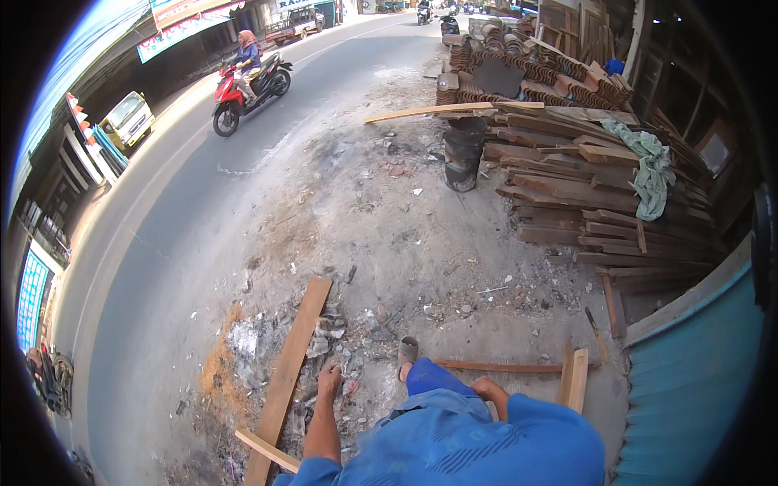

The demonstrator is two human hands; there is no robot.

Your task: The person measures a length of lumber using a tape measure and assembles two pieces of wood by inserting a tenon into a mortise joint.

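My left hand point(329, 378) hangs low over the ground beside a long brown board point(293, 356). Its fingers look curled, and nothing shows in them. Close to my blue-clad thigh, my right hand point(486, 388) is partly covered, so its fingers are hard to make out. A thin reddish-brown wooden strip point(519, 368) lies on the ground just beyond it. By my left elbow, a short pale wooden strip point(267, 450) rests across the brown board. To the right, a pale plank point(578, 379) stands out past my blue sleeve.
Rubble and sawdust point(223, 364) cover the ground. Ahead stand a dark bucket point(463, 162), stacked timber point(559, 190) with a green cloth point(648, 166), and piled roof tiles point(527, 69). A person rides a red motorbike point(243, 89) on the road. A teal wall point(689, 381) borders the right.
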